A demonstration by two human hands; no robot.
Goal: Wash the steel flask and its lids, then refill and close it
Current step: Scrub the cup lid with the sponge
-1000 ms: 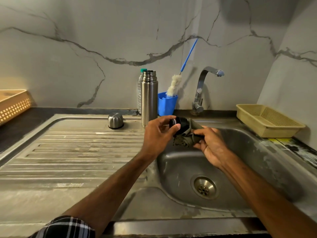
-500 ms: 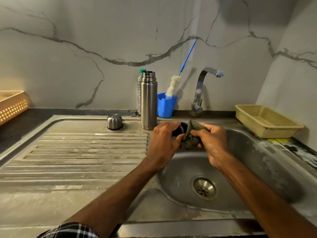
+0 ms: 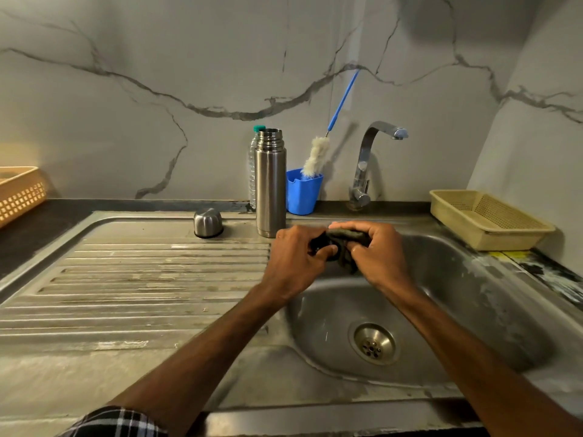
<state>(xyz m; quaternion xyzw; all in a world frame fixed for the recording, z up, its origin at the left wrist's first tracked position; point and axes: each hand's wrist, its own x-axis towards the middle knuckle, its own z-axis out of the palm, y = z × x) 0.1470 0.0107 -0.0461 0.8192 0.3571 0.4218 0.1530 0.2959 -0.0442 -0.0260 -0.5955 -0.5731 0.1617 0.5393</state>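
Note:
The steel flask (image 3: 270,184) stands upright and uncapped on the sink's back ledge. Its steel outer cap (image 3: 208,222) sits upside-down-dome-like on the drainboard to the left. Over the basin's back edge my left hand (image 3: 295,258) grips the black inner lid (image 3: 318,244), mostly hidden by my fingers. My right hand (image 3: 378,253) holds a dark green scrub pad (image 3: 348,239) wrapped against that lid.
A blue cup (image 3: 303,192) with a bottle brush (image 3: 317,156) stands beside the flask, a clear plastic bottle (image 3: 253,171) behind it. The tap (image 3: 366,165) is off. A yellow basket (image 3: 485,220) sits right, an orange one (image 3: 19,193) far left. Sink basin (image 3: 457,310) below.
Both hands have moved up and back toward the basin's rear edge, and the scrub pad now covers more of the black lid, which showed more a second ago.

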